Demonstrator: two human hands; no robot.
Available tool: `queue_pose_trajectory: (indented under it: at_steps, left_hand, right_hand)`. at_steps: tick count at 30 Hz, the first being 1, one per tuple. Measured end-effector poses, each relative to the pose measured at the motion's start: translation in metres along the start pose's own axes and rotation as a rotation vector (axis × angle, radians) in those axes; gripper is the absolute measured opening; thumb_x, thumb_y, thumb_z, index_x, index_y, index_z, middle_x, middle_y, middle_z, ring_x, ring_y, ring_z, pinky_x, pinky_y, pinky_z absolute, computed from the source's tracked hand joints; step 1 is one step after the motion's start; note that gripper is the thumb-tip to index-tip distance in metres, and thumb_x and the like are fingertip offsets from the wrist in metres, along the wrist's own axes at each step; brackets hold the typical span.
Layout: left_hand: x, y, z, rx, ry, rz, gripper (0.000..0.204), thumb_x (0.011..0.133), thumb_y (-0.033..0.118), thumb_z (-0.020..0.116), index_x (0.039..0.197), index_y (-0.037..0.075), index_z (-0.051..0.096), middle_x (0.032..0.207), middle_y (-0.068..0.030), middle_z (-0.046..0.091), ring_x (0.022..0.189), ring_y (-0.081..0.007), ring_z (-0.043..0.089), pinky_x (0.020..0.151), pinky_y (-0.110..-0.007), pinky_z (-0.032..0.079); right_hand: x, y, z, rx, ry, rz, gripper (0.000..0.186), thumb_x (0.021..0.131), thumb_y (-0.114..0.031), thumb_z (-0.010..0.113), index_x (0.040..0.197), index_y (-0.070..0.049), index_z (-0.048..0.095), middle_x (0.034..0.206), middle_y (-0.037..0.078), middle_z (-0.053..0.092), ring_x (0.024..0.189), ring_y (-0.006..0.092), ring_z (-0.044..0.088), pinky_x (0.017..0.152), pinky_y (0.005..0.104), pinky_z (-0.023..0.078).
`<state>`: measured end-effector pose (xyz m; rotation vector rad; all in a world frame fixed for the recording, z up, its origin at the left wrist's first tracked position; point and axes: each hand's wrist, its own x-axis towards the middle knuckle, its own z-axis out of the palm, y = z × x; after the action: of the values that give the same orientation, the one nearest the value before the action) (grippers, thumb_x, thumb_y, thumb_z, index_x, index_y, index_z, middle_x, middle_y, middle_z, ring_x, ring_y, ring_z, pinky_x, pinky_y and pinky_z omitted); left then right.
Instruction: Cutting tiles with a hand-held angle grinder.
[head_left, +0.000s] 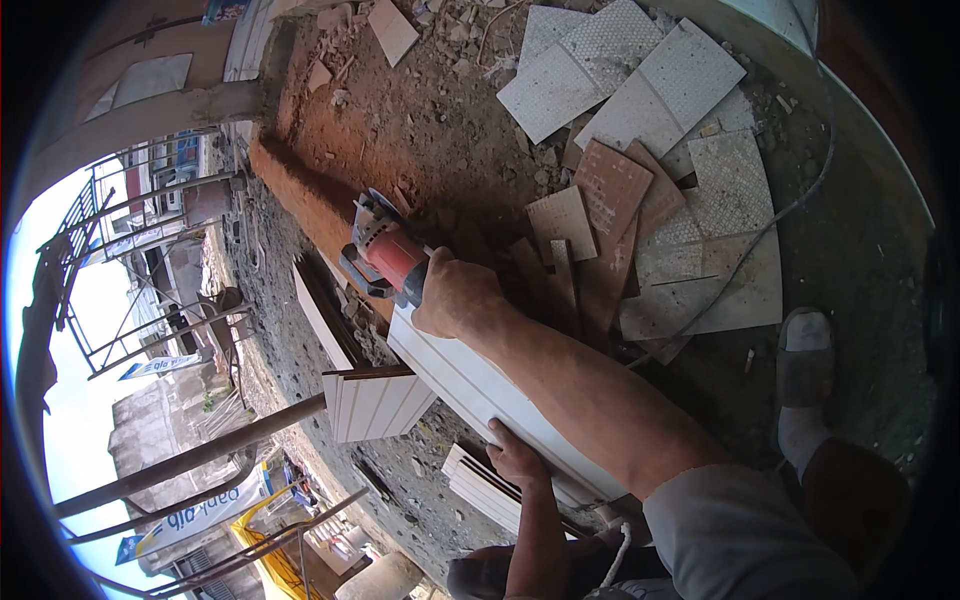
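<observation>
My right hand [455, 297] is closed around the rear of a red and black handheld tile cutter [396, 256] with a metal base and guard. The cutter is at the far end of a long white striped tile [455, 368]; whether its blade touches the tile is hidden. Closer to me, my left hand [516, 458] grips the tile's left edge, its thumb near the top surface and its fingers partly hidden. My right forearm crosses above the tile and covers part of it. Reddish dust lies around the cutter.
Patterned floor tiles [640, 75] and brown tiles [610, 185] lie overlapping at the right. A cable [770, 222] runs across them. More striped tiles [375, 405] stand to the left, near a dirt ledge [300, 190]. My foot [806, 355] is at the right; metal poles [200, 452] cross the left.
</observation>
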<state>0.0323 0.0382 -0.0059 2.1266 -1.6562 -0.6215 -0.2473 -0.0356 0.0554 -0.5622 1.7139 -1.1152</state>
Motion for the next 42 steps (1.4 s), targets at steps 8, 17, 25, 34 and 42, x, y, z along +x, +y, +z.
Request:
queue_pose_trajectory:
  at_steps: [8, 17, 25, 34, 42]
  left_hand:
    - [0.0004, 0.0009, -0.0006, -0.001, -0.002, 0.000, 0.077, 0.092, 0.060, 0.051, 0.102, -0.016, 0.057, 0.096, -0.0272, 0.065, 0.085, -0.0324, 0.066, 0.077, -0.041, 0.052]
    - [0.0019, -0.0003, -0.0008, -0.054, -0.040, -0.021, 0.076, 0.093, 0.059, 0.051, 0.104, -0.016, 0.056, 0.096, -0.0266, 0.065, 0.084, -0.0312, 0.065, 0.075, -0.040, 0.053]
    - [0.0028, 0.0004, -0.0017, 0.000, -0.019, -0.033, 0.078, 0.092, 0.059, 0.051, 0.104, -0.017, 0.057, 0.097, -0.0280, 0.065, 0.086, -0.0331, 0.066, 0.076, -0.041, 0.053]
    - [-0.0007, 0.0035, -0.0016, 0.058, 0.004, -0.013, 0.079, 0.092, 0.061, 0.050, 0.103, -0.017, 0.057, 0.097, -0.0282, 0.065, 0.086, -0.0341, 0.066, 0.077, -0.042, 0.053]
    - [-0.0022, 0.0062, -0.0014, 0.033, -0.005, -0.033, 0.076, 0.092, 0.060, 0.050, 0.101, -0.015, 0.057, 0.095, -0.0272, 0.065, 0.084, -0.0334, 0.065, 0.076, -0.041, 0.052]
  right_hand:
    - [0.0006, 0.0005, 0.0021, -0.004, 0.004, -0.001, 0.059, 0.075, -0.027, 0.070, 0.116, 0.006, 0.044, 0.105, 0.026, 0.066, 0.098, 0.0346, 0.069, 0.087, 0.0393, 0.054]
    - [0.0024, 0.0018, 0.0049, -0.021, -0.008, 0.007, 0.059, 0.076, -0.028, 0.070, 0.117, 0.006, 0.044, 0.106, 0.026, 0.066, 0.098, 0.0344, 0.069, 0.088, 0.0391, 0.054]
    - [-0.0010, 0.0008, 0.0027, -0.009, -0.005, -0.003, 0.058, 0.075, -0.026, 0.070, 0.117, 0.006, 0.044, 0.104, 0.026, 0.067, 0.097, 0.0347, 0.069, 0.087, 0.0394, 0.054]
    - [-0.0027, 0.0023, 0.0015, -0.007, -0.001, -0.005, 0.058, 0.075, -0.025, 0.070, 0.116, 0.006, 0.045, 0.105, 0.027, 0.066, 0.097, 0.0347, 0.069, 0.088, 0.0393, 0.054]
    - [-0.0024, 0.0024, 0.0020, -0.005, -0.005, -0.002, 0.059, 0.075, -0.026, 0.070, 0.117, 0.006, 0.045, 0.105, 0.027, 0.066, 0.098, 0.0346, 0.069, 0.088, 0.0393, 0.054]
